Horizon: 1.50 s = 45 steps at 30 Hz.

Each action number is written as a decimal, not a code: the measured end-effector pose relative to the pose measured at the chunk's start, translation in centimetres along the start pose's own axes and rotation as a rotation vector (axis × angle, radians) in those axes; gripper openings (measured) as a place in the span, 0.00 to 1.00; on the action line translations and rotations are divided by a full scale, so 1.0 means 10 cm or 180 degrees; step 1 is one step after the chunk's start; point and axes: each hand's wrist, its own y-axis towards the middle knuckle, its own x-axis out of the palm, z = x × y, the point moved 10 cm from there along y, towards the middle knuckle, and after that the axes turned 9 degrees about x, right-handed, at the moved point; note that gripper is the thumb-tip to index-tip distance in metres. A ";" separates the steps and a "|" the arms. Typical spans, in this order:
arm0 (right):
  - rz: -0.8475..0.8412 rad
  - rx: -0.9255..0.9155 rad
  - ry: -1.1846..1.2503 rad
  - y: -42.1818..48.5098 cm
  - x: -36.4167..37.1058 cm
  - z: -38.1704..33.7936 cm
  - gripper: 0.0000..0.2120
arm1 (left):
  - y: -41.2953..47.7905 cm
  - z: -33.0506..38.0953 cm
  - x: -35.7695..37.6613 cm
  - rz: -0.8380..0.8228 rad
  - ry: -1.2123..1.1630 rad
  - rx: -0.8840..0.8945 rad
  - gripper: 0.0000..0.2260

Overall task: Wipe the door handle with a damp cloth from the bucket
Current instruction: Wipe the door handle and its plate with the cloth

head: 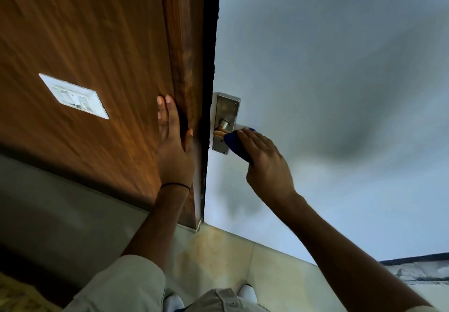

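A metal door handle [224, 125] on a steel backplate [227, 107] is fixed to the left edge of a pale grey door [315, 68]. My right hand [264, 161] presses a dark blue cloth [237, 145] over the lever, hiding most of it. The cloth also covers the lower right of the plate. My left hand [173, 146] lies flat, fingers spread, on the brown wooden frame [184, 56] just left of the handle. No bucket is in view.
A white switch plate [73, 95] sits on the wooden panel [85, 44] to the left. Below are a pale tiled floor [230, 258], my white shoes [246, 293] and a dark-edged ledge [418, 266] at the lower right.
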 end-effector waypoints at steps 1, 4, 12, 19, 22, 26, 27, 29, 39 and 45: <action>0.0024 0.0061 0.0002 -0.02 -0.02 0.03 0.37 | 0.00 -0.02 0.01 -0.0003 0.0018 -0.0005 0.31; -0.0005 0.0114 -0.0023 0.05 0.09 -0.13 0.37 | 0.00 -0.07 0.05 0.0001 0.0055 -0.0029 0.31; -0.0093 -0.0196 0.0061 0.15 0.20 -0.24 0.37 | 0.00 -0.03 -0.02 0.0031 0.0033 -0.0138 0.30; -0.0102 -0.0242 0.0102 0.20 0.25 -0.35 0.35 | 0.00 -0.06 0.03 0.0005 0.0036 -0.0158 0.31; -0.0147 -0.0312 0.0173 0.28 0.31 -0.48 0.32 | 0.01 -0.06 -0.01 0.0041 0.0088 -0.0133 0.31; -0.0127 -0.0436 0.0191 0.15 0.18 -0.22 0.38 | 0.01 -0.05 -0.02 -0.0020 0.0046 -0.0087 0.30; -0.0110 -0.0416 0.0203 0.11 0.13 -0.15 0.38 | 0.00 -0.03 -0.03 -0.0004 0.0089 -0.0058 0.30; -0.0111 -0.0375 0.0196 0.10 0.11 -0.12 0.38 | 0.01 -0.02 -0.03 0.0071 0.0170 -0.0045 0.30; -0.0350 -0.0602 0.0201 0.24 0.22 -0.26 0.37 | 0.00 -0.06 0.01 0.0015 -0.0059 -0.0061 0.31; -0.0190 -0.0379 0.0270 0.18 0.13 -0.16 0.37 | 0.01 -0.08 0.07 -0.0006 0.0099 -0.0067 0.31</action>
